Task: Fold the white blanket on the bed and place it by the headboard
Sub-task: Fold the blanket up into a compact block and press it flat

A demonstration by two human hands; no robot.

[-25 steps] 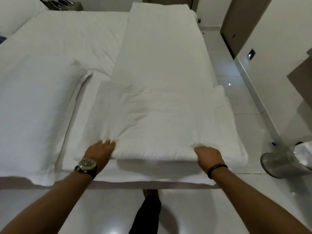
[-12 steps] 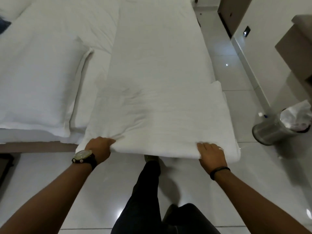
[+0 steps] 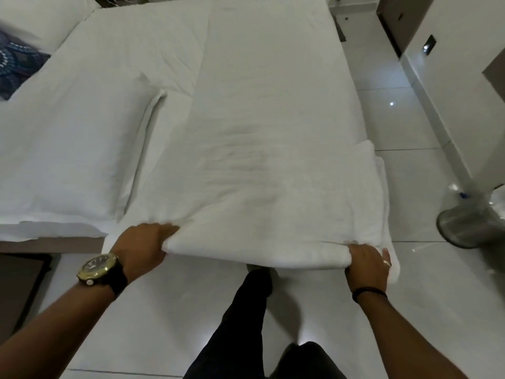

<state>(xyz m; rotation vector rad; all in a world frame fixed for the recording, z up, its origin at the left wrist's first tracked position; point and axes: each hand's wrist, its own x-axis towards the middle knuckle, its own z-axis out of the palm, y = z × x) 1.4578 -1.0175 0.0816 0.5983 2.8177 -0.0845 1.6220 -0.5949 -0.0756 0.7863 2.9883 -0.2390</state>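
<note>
The white blanket lies as a long strip down the right side of the bed, its near end doubled over into a thick fold that hangs past the bed's edge above the floor. My left hand, with a gold watch on the wrist, grips the fold's left corner. My right hand, with a black band on the wrist, grips the right corner. The headboard is not in view.
A white pillow lies on the bed left of the blanket, and a blue patterned cushion sits at the far left. A metal waste bin stands on the tiled floor at right. My legs stand below the blanket.
I have stepped back and both hands have pulled the blanket's folded end towards me, off the bed's edge. The hands went from lying on the fold to gripping its corners.
</note>
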